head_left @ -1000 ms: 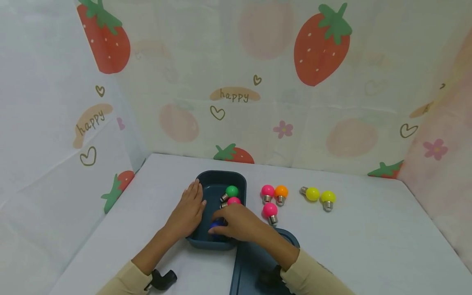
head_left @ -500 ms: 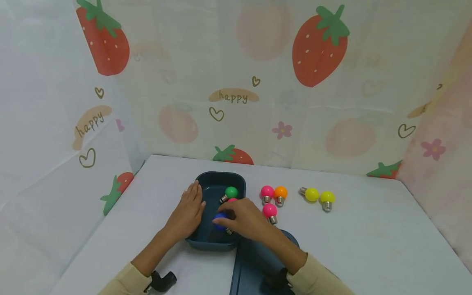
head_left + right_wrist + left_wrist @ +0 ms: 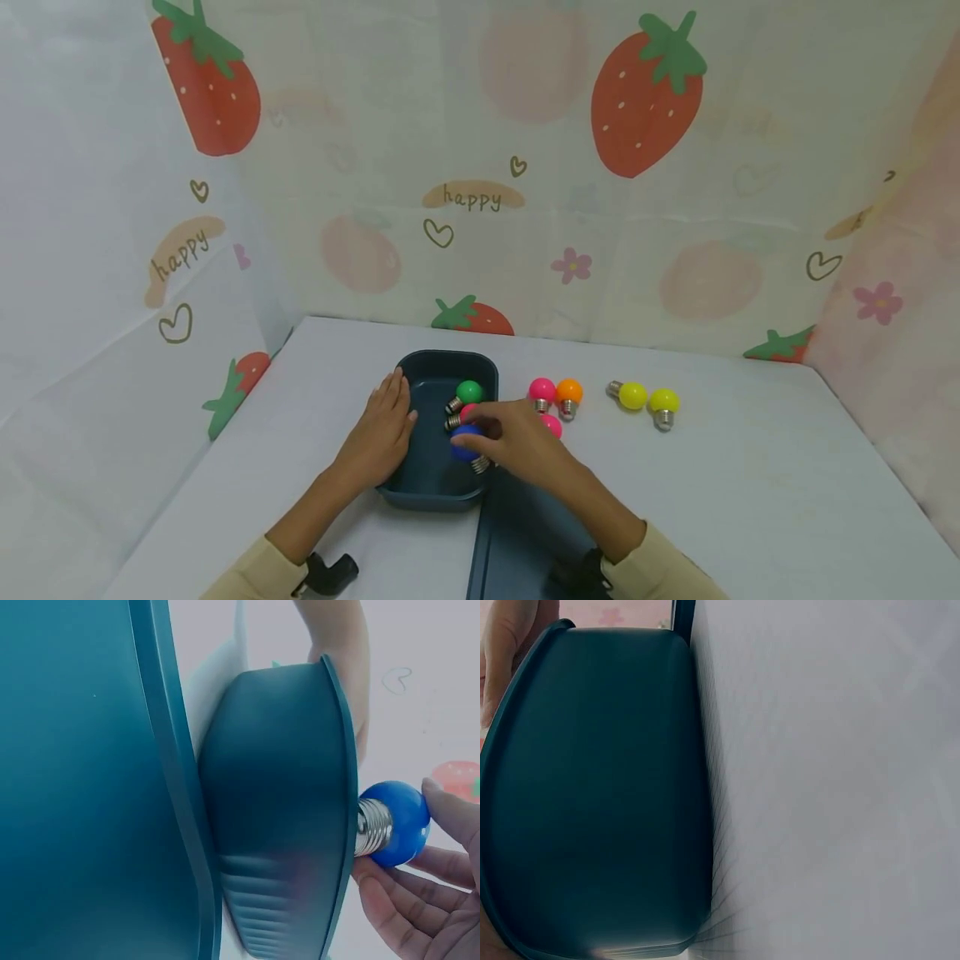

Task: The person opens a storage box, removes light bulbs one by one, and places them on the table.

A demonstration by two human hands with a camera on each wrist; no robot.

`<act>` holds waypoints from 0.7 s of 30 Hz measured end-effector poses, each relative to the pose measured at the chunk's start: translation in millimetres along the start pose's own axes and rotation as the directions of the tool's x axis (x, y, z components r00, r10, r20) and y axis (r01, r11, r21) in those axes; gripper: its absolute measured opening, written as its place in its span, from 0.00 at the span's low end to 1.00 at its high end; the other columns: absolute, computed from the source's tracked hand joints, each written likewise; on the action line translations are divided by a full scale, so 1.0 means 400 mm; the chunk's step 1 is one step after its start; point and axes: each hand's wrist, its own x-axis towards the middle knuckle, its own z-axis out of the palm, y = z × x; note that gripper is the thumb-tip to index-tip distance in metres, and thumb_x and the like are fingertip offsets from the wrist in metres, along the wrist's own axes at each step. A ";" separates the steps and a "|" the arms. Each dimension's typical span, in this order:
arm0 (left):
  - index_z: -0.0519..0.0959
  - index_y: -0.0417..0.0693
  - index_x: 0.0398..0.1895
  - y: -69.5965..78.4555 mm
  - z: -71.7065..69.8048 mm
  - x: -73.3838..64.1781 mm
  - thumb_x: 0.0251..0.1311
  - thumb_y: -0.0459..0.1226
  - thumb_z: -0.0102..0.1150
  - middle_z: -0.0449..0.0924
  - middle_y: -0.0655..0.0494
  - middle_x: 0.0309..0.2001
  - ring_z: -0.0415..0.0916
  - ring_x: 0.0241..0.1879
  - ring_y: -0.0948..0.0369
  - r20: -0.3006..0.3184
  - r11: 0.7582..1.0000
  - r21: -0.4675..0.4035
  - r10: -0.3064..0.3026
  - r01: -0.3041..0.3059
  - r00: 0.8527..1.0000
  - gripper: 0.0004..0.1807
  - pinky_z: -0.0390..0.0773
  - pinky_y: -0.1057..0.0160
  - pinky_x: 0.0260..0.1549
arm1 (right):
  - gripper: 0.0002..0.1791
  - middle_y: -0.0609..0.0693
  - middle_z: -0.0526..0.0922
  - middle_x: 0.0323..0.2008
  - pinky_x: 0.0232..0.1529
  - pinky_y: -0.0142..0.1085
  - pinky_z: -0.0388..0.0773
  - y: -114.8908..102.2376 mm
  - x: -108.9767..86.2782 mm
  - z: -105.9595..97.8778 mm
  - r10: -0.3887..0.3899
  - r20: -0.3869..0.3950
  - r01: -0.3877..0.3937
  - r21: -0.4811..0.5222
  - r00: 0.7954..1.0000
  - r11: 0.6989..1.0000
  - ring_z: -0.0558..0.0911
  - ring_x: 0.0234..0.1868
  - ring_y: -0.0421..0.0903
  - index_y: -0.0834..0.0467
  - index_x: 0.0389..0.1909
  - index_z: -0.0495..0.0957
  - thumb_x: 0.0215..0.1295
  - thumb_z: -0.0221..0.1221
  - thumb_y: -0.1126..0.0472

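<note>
My right hand [image 3: 517, 437] pinches a blue light bulb [image 3: 467, 444] between thumb and fingers, over the right side of a dark blue box [image 3: 431, 498]. In the right wrist view the blue bulb [image 3: 405, 821] shows its metal screw base beside the box's rim. My left hand [image 3: 378, 429] lies along the box's left rim with fingers straight. Inside the box are a green bulb [image 3: 470, 392] and a pink bulb [image 3: 468, 412], partly covered by my right hand. The left wrist view shows mostly the box's outer wall [image 3: 600, 787].
A flat dark blue tray-like panel [image 3: 517, 533] lies right of the box, under my right forearm. Beyond it sit a pink bulb [image 3: 542, 390], an orange bulb [image 3: 569, 391] and another pink bulb [image 3: 552, 425], partly hidden. Farther right are two yellow bulbs [image 3: 633, 396]. A patterned cloth stands behind.
My right hand has moved rightward and a little away from me, taking the blue bulb from the box's near end to its right rim. The left hand has stayed in place.
</note>
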 end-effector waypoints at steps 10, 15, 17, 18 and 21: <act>0.53 0.25 0.75 0.002 0.001 -0.001 0.79 0.39 0.45 0.44 0.34 0.79 0.42 0.79 0.42 -0.004 1.000 0.001 0.000 0.000 1.000 0.33 0.49 0.40 0.74 | 0.22 0.41 0.88 0.37 0.34 0.30 0.83 0.009 -0.027 -0.024 0.034 -0.099 -0.026 0.075 0.995 0.997 0.84 0.33 0.38 0.54 0.49 0.87 0.62 0.69 0.44; 0.52 0.25 0.76 0.001 0.001 0.000 0.79 0.39 0.44 0.44 0.34 0.79 0.42 0.79 0.42 0.000 1.000 0.000 0.000 0.000 1.000 0.33 0.49 0.40 0.74 | 0.21 0.42 0.88 0.37 0.35 0.31 0.84 0.019 -0.036 -0.038 0.052 -0.143 -0.035 0.113 0.988 0.993 0.84 0.32 0.38 0.56 0.49 0.87 0.63 0.70 0.46; 0.52 0.25 0.76 0.002 0.000 0.001 0.80 0.40 0.44 0.44 0.34 0.79 0.42 0.79 0.42 0.004 1.000 0.000 -0.003 0.003 1.000 0.33 0.49 0.40 0.74 | 0.20 0.42 0.88 0.36 0.35 0.32 0.84 0.022 -0.039 -0.044 0.055 -0.160 -0.037 0.114 0.986 0.993 0.84 0.32 0.38 0.56 0.48 0.87 0.62 0.70 0.46; 0.52 0.25 0.76 0.003 0.000 0.001 0.79 0.40 0.44 0.44 0.34 0.79 0.42 0.79 0.42 0.005 1.000 -0.001 -0.005 0.005 1.000 0.33 0.49 0.40 0.74 | 0.20 0.42 0.88 0.36 0.35 0.31 0.84 0.025 -0.041 -0.046 0.053 -0.170 -0.035 0.106 0.984 0.994 0.84 0.32 0.37 0.56 0.47 0.87 0.62 0.70 0.46; 0.53 0.25 0.76 0.005 -0.002 0.001 0.79 0.40 0.44 0.44 0.34 0.79 0.41 0.79 0.43 0.007 1.000 0.000 -0.008 0.008 1.000 0.33 0.48 0.40 0.74 | 0.19 0.42 0.88 0.35 0.36 0.32 0.84 0.032 -0.048 -0.057 0.056 -0.187 -0.036 0.112 0.981 0.993 0.85 0.31 0.37 0.55 0.46 0.87 0.62 0.71 0.46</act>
